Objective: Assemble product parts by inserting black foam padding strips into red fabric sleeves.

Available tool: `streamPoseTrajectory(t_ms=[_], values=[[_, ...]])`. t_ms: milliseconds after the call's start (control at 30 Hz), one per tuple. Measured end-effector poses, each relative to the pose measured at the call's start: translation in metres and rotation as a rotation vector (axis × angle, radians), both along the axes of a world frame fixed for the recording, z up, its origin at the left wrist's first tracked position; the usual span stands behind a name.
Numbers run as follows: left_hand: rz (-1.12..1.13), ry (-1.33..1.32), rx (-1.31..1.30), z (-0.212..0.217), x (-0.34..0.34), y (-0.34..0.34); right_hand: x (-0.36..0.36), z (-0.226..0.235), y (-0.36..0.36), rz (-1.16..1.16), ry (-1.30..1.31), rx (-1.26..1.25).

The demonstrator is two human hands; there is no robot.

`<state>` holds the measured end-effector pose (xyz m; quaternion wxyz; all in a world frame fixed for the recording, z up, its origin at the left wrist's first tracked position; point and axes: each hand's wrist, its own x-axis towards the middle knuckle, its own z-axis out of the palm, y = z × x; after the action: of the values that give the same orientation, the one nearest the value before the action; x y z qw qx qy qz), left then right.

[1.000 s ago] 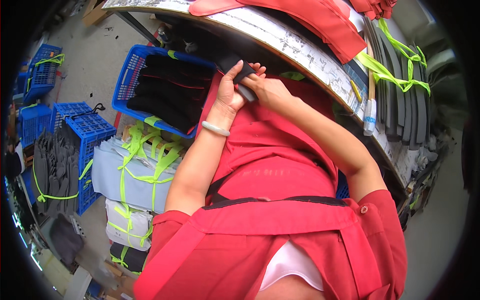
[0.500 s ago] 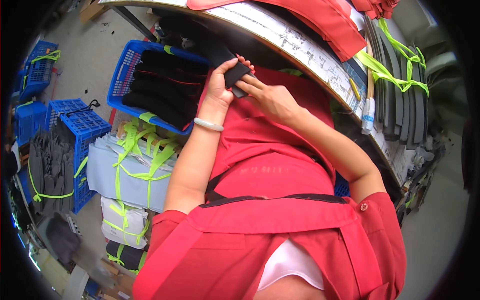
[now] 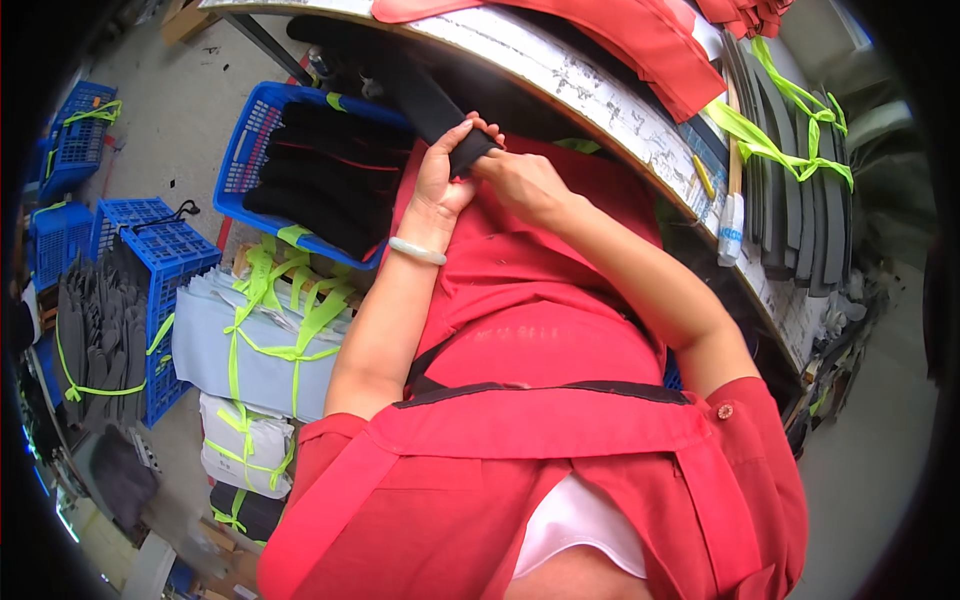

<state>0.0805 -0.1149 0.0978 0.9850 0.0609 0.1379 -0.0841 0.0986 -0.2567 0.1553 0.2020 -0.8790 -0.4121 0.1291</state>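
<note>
A long black fabric strip (image 3: 428, 102) runs from under the table edge down to my two hands. Wrapped round its near end is my left hand (image 3: 445, 178), thumb along one side and fingertips showing on the far side. My right hand (image 3: 528, 185) is closed at the same end, with its fingertips against or inside the fabric; exactly how they grip is hidden. Just left of the hands, a blue plastic basket (image 3: 228, 185) holds folded black fabric pieces (image 3: 320, 170) with thin red lines.
A worn white table (image 3: 560, 75) curves across the front, bearing red fabric (image 3: 640, 50), a yellow tool (image 3: 704, 176) and dark grey strips (image 3: 800, 200) tied with lime bands. At left lie tied pale-blue bundles (image 3: 250, 350) and blue crates (image 3: 160, 240).
My right hand has shifted slightly left, closer to my left hand. The grey piece that showed by its fingertips is now out of sight. More of the black strip shows beyond the hands.
</note>
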Motion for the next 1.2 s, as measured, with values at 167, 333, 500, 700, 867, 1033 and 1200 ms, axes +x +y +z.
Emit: streamPoseTrajectory(t_ms=[167,333,500,700,867,1033,1200], values=[[0.051,0.028,-0.025,0.003,-0.011,0.013,-0.001,0.006,0.015,0.129,-0.118,-0.047],[0.079,0.019,0.140,0.024,-0.039,0.037,-0.026,0.045,-0.006,0.101,-0.160,0.503],[-0.289,-0.027,0.434,0.099,-0.052,0.014,0.039,0.082,0.029,-0.311,1.252,0.437],[-0.424,-0.123,0.298,0.118,-0.049,-0.002,0.051,0.094,0.043,-0.425,1.285,0.726],[-0.685,-0.223,0.460,0.108,-0.108,-0.028,0.110,0.098,-0.015,-0.649,1.086,0.933],[-0.102,-0.102,1.091,0.114,-0.037,0.008,0.072,0.096,0.011,-0.374,1.303,0.770],[-0.698,-0.325,1.021,0.092,-0.084,-0.012,0.092,0.099,0.002,-0.552,1.043,0.767]])
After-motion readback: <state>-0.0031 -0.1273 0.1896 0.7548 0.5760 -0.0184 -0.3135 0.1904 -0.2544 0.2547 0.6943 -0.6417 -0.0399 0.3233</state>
